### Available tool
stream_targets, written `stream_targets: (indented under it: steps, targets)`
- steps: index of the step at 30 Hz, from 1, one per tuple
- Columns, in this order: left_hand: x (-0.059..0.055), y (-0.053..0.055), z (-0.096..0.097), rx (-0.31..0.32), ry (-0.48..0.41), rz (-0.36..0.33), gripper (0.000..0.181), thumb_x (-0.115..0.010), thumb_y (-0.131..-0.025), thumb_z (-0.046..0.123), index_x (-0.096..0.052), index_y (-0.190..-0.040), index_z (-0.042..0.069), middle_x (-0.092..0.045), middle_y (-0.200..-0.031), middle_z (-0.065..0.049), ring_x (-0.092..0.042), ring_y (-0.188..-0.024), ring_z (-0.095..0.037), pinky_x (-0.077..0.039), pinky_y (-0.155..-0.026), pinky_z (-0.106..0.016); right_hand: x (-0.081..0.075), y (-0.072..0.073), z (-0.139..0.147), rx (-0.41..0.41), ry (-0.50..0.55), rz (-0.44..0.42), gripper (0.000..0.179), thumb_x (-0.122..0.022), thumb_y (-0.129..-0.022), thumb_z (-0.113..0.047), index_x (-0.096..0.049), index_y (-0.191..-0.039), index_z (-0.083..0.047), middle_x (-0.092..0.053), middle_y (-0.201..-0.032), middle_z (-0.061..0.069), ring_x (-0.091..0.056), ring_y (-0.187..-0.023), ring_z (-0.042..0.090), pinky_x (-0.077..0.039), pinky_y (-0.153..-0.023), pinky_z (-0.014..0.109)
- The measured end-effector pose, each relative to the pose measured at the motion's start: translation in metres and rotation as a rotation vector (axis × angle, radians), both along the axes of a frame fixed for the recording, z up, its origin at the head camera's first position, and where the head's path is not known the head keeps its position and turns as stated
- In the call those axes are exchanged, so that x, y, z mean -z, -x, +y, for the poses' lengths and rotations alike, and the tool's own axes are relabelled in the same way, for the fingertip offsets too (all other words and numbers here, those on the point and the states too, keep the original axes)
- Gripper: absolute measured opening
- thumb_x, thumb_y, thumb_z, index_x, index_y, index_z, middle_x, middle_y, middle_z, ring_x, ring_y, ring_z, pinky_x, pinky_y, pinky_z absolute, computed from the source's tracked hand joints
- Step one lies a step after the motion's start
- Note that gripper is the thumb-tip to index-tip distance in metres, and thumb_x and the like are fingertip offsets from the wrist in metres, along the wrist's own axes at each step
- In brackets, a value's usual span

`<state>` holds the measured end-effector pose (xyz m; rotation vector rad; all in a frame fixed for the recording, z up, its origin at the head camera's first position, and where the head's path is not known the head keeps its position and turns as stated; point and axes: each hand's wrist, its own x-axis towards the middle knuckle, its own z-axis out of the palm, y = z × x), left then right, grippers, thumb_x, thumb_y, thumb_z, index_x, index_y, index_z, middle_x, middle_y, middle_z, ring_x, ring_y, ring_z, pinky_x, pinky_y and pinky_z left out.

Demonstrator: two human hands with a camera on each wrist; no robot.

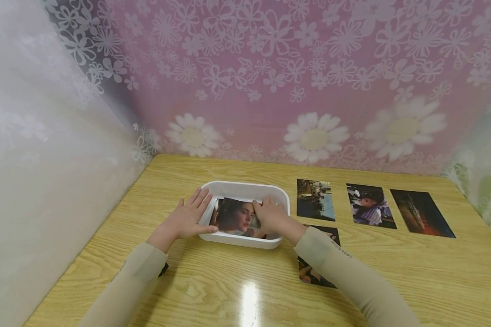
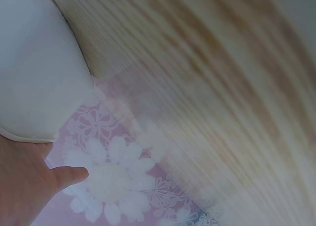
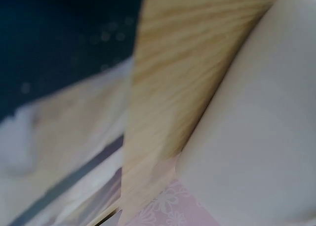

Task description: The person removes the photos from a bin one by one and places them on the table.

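Note:
A white plastic tray [image 1: 245, 242] sits on the table with photos inside. The uppermost photo [image 1: 239, 215] shows a person's head and lies a little askew over another one. My left hand [image 1: 188, 217] rests on the tray's left rim, fingers spread and straight, thumb along the near edge. In the left wrist view, part of the left hand [image 2: 24, 181] shows beside the tray's white wall [image 2: 39, 67]. Reaching into the tray's right end, my right hand [image 1: 272, 215] grips the top photo's right end; some fingertips are hidden. The right wrist view shows no hand.
Right of the tray, several photos lie on the wooden table [image 1: 204, 281]: a street scene [image 1: 316, 200], a person in a hat [image 1: 371, 205] and a dark one [image 1: 422, 213]. My right sleeve partly covers more photos [image 1: 311, 272]. A floral curtain [image 1: 249, 104] hangs behind.

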<state>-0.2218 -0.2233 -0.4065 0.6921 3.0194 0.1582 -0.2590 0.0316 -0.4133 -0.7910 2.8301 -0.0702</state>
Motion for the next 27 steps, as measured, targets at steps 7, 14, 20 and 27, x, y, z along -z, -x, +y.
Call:
stream_targets:
  steps: [7,14,20,27]
  targets:
    - [-0.001,-0.001,0.000,-0.004,-0.004,-0.017,0.097,-0.037,-0.076,0.071,-0.010,-0.143,0.006,-0.001,-0.148,-0.009,0.005,-0.133,-0.025,-0.013,-0.095,-0.062,-0.003,-0.001,0.000,0.010,0.099,0.042,0.098,-0.079,-0.054,-0.049,-0.036,-0.134,-0.012,-0.036,-0.113,0.013,-0.033,-0.107,0.028,-0.033,-0.076,0.048]
    - [-0.002,-0.002,0.001,-0.007,-0.012,-0.022,0.099,-0.036,-0.075,0.073,-0.010,-0.143,0.006,-0.001,-0.148,-0.010,0.004,-0.133,-0.026,-0.012,-0.095,-0.062,-0.008,-0.001,0.002,-0.010,0.155,0.163,0.082,-0.076,-0.063,-0.044,-0.040,-0.133,-0.022,-0.044,-0.113,0.007,-0.038,-0.107,0.027,-0.034,-0.079,0.049]
    - [-0.001,-0.001,0.000,-0.007,-0.014,-0.023,0.098,-0.036,-0.076,0.073,-0.010,-0.143,0.007,0.000,-0.148,-0.008,0.005,-0.133,-0.025,-0.012,-0.095,-0.062,-0.014,0.000,0.009,-0.068,0.362,0.167,0.053,-0.069,-0.077,-0.014,-0.050,-0.126,-0.017,-0.051,-0.107,0.007,-0.048,-0.098,0.024,-0.041,-0.072,0.040]
    - [0.000,-0.001,0.000,-0.005,-0.009,-0.004,0.097,-0.038,-0.076,0.071,-0.012,-0.143,0.006,-0.002,-0.147,-0.009,0.004,-0.133,-0.026,-0.014,-0.095,-0.061,-0.021,-0.003,0.015,-0.090,0.499,0.168,0.036,-0.059,-0.080,0.003,-0.057,-0.114,-0.010,-0.054,-0.111,0.010,-0.049,-0.105,0.028,-0.041,-0.084,0.041]
